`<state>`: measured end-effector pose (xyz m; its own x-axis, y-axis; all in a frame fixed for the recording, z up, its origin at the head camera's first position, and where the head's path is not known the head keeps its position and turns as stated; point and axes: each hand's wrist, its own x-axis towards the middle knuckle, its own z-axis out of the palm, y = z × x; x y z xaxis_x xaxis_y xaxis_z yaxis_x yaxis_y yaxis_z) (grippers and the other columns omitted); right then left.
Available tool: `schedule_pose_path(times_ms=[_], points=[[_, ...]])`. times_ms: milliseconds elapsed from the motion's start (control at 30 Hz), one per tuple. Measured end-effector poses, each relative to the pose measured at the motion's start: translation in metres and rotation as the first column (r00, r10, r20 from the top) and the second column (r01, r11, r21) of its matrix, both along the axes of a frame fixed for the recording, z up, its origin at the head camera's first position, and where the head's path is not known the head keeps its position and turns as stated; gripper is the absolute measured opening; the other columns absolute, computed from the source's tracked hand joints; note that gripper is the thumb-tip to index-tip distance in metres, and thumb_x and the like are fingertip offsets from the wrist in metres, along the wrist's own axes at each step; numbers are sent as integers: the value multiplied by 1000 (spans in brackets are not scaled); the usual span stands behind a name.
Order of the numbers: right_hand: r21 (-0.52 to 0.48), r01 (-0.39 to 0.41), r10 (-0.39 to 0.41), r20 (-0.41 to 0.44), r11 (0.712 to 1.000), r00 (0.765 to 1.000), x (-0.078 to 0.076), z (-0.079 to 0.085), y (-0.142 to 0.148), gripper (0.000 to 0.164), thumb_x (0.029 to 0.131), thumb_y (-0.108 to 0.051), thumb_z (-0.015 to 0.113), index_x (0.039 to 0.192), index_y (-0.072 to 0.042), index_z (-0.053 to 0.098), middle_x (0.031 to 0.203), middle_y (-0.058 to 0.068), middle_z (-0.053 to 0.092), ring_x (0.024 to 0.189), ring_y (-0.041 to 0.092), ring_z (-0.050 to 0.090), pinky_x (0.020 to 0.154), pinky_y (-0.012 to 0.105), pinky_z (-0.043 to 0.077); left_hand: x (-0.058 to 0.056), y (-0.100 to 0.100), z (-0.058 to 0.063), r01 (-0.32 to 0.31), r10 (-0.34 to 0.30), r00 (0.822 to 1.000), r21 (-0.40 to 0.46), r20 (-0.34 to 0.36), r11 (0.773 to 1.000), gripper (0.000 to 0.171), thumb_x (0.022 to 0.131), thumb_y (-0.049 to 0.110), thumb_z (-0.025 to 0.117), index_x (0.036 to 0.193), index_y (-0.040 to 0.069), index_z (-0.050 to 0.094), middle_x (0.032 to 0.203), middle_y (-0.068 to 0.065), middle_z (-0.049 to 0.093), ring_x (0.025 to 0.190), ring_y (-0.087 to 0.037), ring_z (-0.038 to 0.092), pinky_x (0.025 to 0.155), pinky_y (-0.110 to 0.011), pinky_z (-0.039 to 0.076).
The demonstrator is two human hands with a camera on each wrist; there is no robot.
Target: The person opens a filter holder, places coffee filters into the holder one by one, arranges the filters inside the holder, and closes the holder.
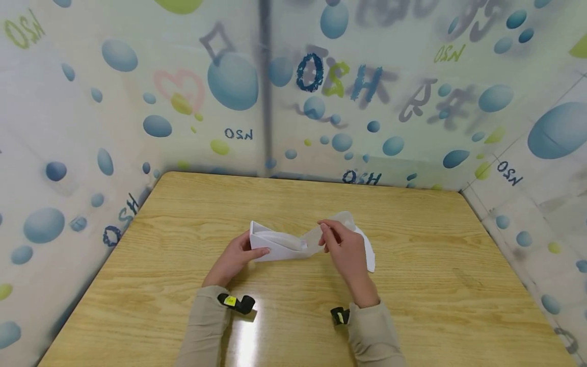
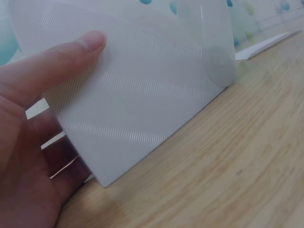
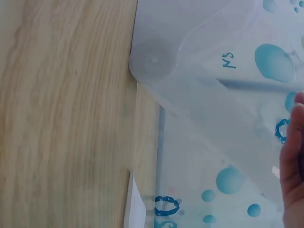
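My left hand (image 1: 235, 259) grips one end of a white wedge-shaped plastic holder (image 1: 282, 252), thumb on its near side. Fine ribs cover that side in the left wrist view, where the thumb (image 2: 76, 53) lies across it and the other fingers go behind. A translucent plastic flap (image 1: 314, 240) swings out from a round pivot (image 2: 219, 66) at the holder's narrow corner. With thumb and fingertips my right hand (image 1: 345, 250) pinches this flap, which slants upward from the pivot. Only the edge of that hand shows in the right wrist view.
A flat white piece (image 1: 369, 253) lies on the wooden table (image 1: 435, 265) beyond the right hand, partly hidden by it. Patterned sheeting (image 1: 293, 127) with blue bubbles and letters rises along the table's back and sides. Black camera mounts (image 1: 240, 304) sit on both wrists.
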<state>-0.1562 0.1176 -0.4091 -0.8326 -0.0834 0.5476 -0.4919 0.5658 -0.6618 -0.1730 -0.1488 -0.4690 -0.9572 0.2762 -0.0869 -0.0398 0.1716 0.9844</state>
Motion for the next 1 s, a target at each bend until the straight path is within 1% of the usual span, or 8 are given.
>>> schedule_pose_path(times_ms=[133, 233, 300, 400, 567, 800, 1000], points=[[-89, 41, -48, -74, 995, 996, -3, 0, 9, 18, 94, -21, 53, 97, -11, 68, 56, -8, 56, 44, 1, 45, 42, 18, 36, 0, 0, -3, -8, 8, 1000, -12, -11, 1000, 51, 76, 38, 74, 120, 20, 54, 113, -3, 61, 104, -19, 56, 89, -34, 43], [-151, 70, -84, -93, 986, 992, -4, 1, 15, 16, 93, -17, 55, 96, -9, 68, 54, -5, 54, 42, 2, 43, 40, 18, 34, 0, 0, -4, -9, 9, 1000, -12, -15, 1000, 53, 75, 40, 74, 120, 20, 54, 114, -4, 60, 104, -20, 56, 89, -35, 43], [-178, 90, -107, -88, 980, 990, -4, 1, 19, 15, 93, -16, 56, 97, -8, 68, 53, -3, 54, 42, 4, 43, 39, 19, 33, 0, 0, -4, -9, 9, 1000, -12, -16, 1000, 53, 75, 40, 74, 120, 20, 54, 114, -4, 60, 104, -20, 56, 88, -35, 44], [-209, 124, -137, -53, 970, 989, -5, 0, 24, 16, 93, -18, 55, 98, -10, 68, 53, -1, 54, 42, 4, 43, 39, 19, 32, 0, 0, -3, -9, 9, 1000, -11, -8, 1000, 52, 76, 38, 73, 120, 19, 54, 114, -5, 60, 104, -19, 56, 88, -34, 44], [-233, 174, -174, 20, 957, 985, -7, -4, 30, 21, 94, -27, 53, 98, -13, 68, 53, -2, 53, 42, 6, 45, 39, 21, 34, 1, -1, 1, 0, 0, 1000, -5, 18, 1000, 49, 79, 31, 72, 122, 17, 53, 116, -6, 59, 105, -19, 55, 88, -33, 43], [-251, 231, -215, 90, 940, 972, -10, -8, 37, 26, 94, -34, 52, 95, -14, 68, 52, 1, 52, 41, 10, 42, 38, 23, 31, 10, 2, 22, 15, -15, 1000, -16, 19, 1000, 47, 81, 27, 71, 122, 13, 52, 116, -7, 59, 104, -18, 55, 88, -32, 43], [-277, 246, -217, 132, 929, 967, -10, -10, 40, 27, 94, -35, 52, 95, -14, 68, 52, 3, 52, 41, 12, 43, 38, 24, 31, 10, 3, 23, 12, -12, 1000, -8, 28, 1000, 46, 81, 27, 71, 121, 13, 53, 115, -7, 60, 103, -19, 55, 87, -32, 43]])
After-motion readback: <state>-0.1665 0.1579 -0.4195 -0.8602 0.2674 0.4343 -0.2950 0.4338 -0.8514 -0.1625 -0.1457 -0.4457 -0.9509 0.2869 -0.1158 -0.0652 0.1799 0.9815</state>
